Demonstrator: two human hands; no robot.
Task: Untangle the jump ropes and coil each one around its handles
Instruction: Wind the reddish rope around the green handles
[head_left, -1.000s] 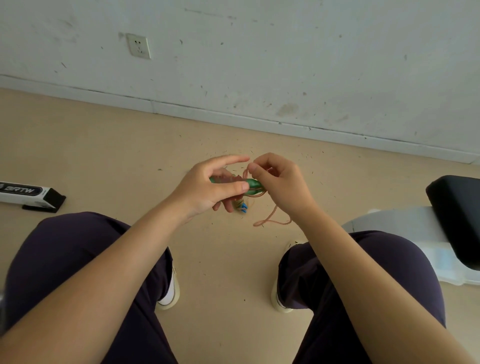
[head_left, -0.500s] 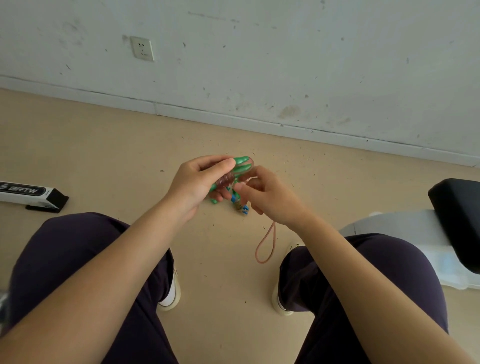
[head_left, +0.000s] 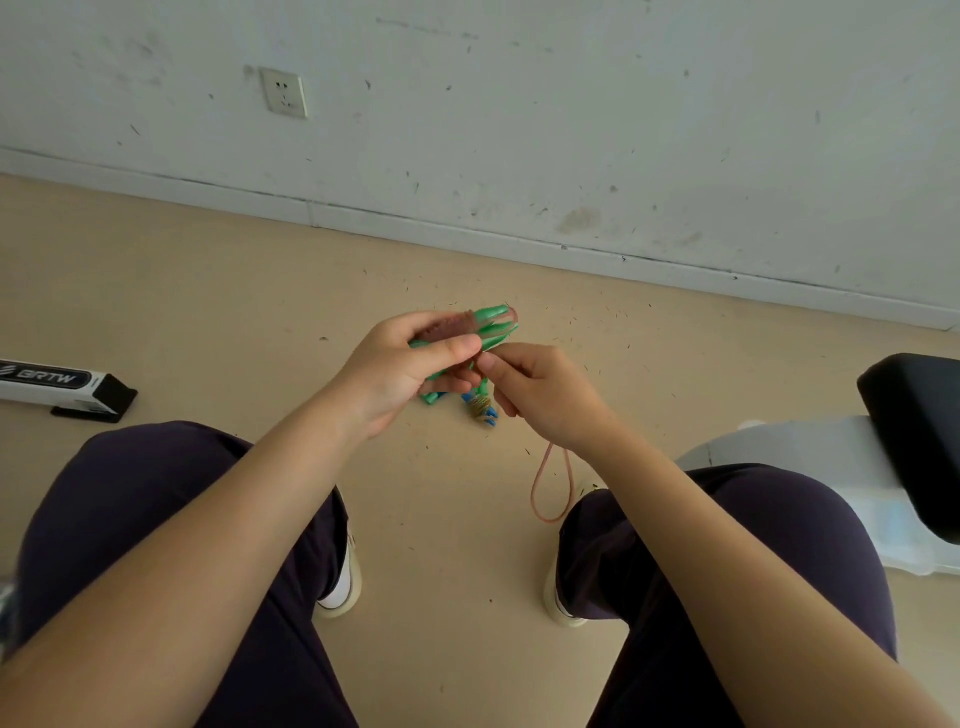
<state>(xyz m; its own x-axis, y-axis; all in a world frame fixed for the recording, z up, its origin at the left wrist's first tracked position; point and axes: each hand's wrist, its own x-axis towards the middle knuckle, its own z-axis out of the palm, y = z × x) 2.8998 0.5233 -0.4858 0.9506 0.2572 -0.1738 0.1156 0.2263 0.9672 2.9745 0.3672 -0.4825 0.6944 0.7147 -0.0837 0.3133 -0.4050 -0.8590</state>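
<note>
Left hand (head_left: 400, 371) curled around glossy green plastic jump-rope handles (head_left: 491, 325) partly wound with thin pinkish-tan rope (head_left: 553, 483), right hand (head_left: 545, 395) just beside the handles pinching that rope, loop hanging below, blue-and-green coiled bundle (head_left: 480, 408) on floor under the handles

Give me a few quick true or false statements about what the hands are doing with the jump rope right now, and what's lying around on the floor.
1. The left hand grips the green handles. True.
2. The pink rope hangs in a loop below the right hand. True.
3. The right hand is open and holds nothing. False: its fingers pinch the rope beside the handles.
4. A black and white box lies on the floor to the left. True.
5. The wall socket has a plug in it. False: nothing is plugged in.
</note>
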